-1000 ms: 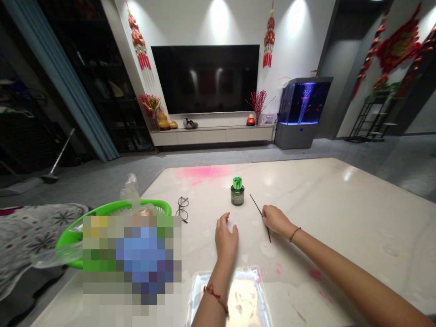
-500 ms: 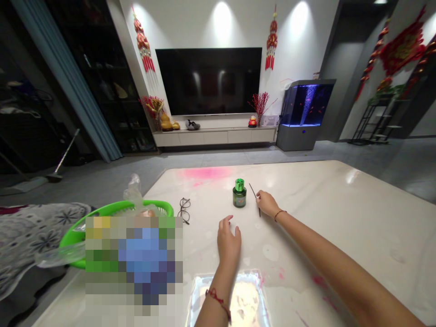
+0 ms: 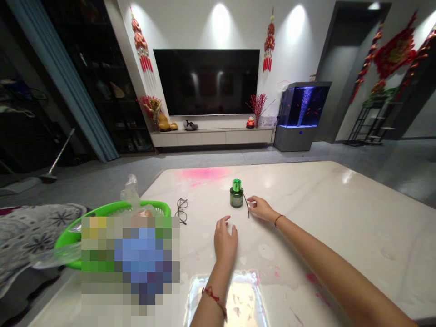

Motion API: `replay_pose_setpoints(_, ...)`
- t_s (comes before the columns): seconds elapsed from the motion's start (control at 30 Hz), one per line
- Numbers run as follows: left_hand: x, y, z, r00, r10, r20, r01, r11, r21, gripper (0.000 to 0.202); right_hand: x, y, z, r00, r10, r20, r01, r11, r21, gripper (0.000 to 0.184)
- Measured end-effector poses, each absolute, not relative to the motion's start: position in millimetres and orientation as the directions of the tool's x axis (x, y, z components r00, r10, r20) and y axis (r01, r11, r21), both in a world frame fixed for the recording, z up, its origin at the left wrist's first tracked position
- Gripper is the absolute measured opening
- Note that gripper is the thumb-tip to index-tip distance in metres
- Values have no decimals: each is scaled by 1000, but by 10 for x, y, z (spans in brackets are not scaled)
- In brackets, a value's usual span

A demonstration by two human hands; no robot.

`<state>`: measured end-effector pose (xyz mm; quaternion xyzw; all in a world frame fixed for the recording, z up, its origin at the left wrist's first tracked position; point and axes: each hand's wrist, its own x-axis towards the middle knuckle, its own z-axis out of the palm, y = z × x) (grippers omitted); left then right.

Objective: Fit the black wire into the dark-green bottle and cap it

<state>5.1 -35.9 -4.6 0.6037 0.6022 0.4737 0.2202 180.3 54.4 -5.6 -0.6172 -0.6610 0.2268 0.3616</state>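
A thin dark stick (image 3: 248,211) is pinched between the fingertips of my right hand (image 3: 261,209). It slants just to the right of a small dark green bottle (image 3: 236,198) with a shiny green cap, its upper part close against the bottle's side. Whether the two touch, I cannot tell. My left hand (image 3: 225,240) rests nearer to me, below the bottle, holding nothing, with thumb and fingers curved and apart. Under my left forearm lies a bright, see-through rectangular sheet or tray (image 3: 250,295); the arm hides part of it.
A pair of glasses (image 3: 181,210) lies on the white marble table (image 3: 306,190), left of the bottle. At the left is a green basket (image 3: 112,206) with plastic bags, partly blurred out. Pink stains mark the tabletop. A television (image 3: 207,81) and a fish tank (image 3: 301,109) stand beyond.
My right hand has moved left with the stick, bringing it up beside the bottle. My left hand keeps nearly the same pose. The whole view has shifted slightly.
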Motion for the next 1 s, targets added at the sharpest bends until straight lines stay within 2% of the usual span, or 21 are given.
replay_pose_setpoints(0.13,45,-350,-31,-176,934,311,499,-188,846,28,1828,453,-23,87,964,250,612,146,-777,23)
replay_pose_setpoints(0.2,45,-352,-6,-193,931,311,490,-183,852,20,1854,362,1,152,948,279,608,133,-782,9)
replay_pose_setpoints(0.23,45,-356,12,-202,931,306,493,-173,853,11,1862,305,11,185,938,293,609,125,-783,8)
replay_pose_setpoints(0.27,46,-363,32,-212,932,296,499,-157,852,8,1864,242,20,213,928,306,611,118,-783,15)
replay_pose_setpoints(0.37,43,-400,96,-190,939,286,522,-150,839,39,1820,40,44,307,878,368,602,120,-789,33)
replay_pose_setpoints(0.43,38,-428,128,-166,946,279,508,-161,846,46,1756,-83,66,410,781,471,578,177,-797,38)
replay_pose_setpoints(0.5,34,-446,143,-142,954,264,486,-165,858,47,1691,-179,101,384,736,557,607,254,-753,42)
replay_pose_setpoints(0.57,37,-448,144,-119,961,251,456,-172,873,47,1653,-243,149,268,753,600,633,332,-700,45)
replay_pose_setpoints(0.67,55,-429,139,-80,977,198,352,-158,922,50,1686,-298,229,157,859,487,578,320,-751,49)
replay_pose_setpoints(0.8,83,-424,159,51,999,-7,169,-1,986,51,1818,-345,275,97,950,296,434,228,-872,51)
replay_pose_setpoints(0.83,86,-434,166,51,999,-6,170,-3,985,51,1829,-352,266,65,965,255,367,215,-905,52)
replay_pose_setpoints(0.9,86,-460,180,6,995,100,274,-98,957,47,1795,-357,230,1,983,183,245,177,-953,55)
replay_pose_setpoints(1.0,66,-485,211,2,973,231,453,-207,867,29,1653,-349,171,-2,983,181,215,177,-960,48)
